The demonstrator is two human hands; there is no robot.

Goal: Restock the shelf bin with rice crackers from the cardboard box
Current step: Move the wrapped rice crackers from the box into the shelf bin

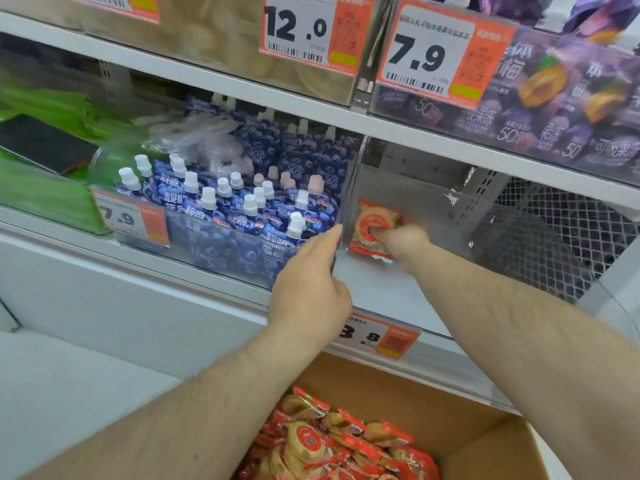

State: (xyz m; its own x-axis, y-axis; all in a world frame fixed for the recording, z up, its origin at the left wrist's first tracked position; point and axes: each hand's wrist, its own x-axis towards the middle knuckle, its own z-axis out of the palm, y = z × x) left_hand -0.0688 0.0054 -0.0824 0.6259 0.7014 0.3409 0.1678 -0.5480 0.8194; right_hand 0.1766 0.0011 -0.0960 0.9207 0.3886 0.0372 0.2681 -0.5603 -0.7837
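One rice cracker packet (372,230), pinched in the right hand (403,239), should go flat at the back of the clear shelf bin (408,289) while the left hand (308,292) grips its near wall, steadying it.

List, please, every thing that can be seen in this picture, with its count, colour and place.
shelf bin: one, clear, middle shelf, nearly bare
rice cracker pack: one, red and tan, inside the bin
cardboard box: one, brown, bottom, below the shelf
cracker packs: many, red and tan, in the box
blueberry pouches: many, blue with white caps, in the bin to the left
price tags: several, orange and white, on the bin fronts
purple jelly packs: many, upper right shelf
phone: one, black, far left
left hand: grip on the bin's left wall
right hand: holds the pack
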